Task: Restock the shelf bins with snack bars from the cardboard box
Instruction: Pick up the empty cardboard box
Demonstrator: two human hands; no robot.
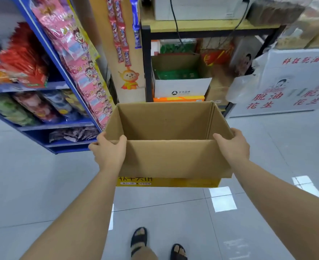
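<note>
I hold an open brown cardboard box point(173, 158) in the air in front of me, above the tiled floor. Its inside shows only bare cardboard walls; no snack bars are visible in it. A yellow printed band runs along its lower front. My left hand point(108, 151) grips the box's near left corner, thumb hooked over the rim. My right hand point(232, 145) grips the near right corner the same way. A blue shelf unit point(61, 126) with packed snack bags stands to the left.
Strips of pink snack packets point(83, 72) hang down the blue shelf's end. Behind the box a black-framed rack point(147, 62) holds cartons, among them a white open one point(181, 87). A white printed carton point(286, 87) sits on the right. My sandalled feet point(156, 243) stand on grey tiles.
</note>
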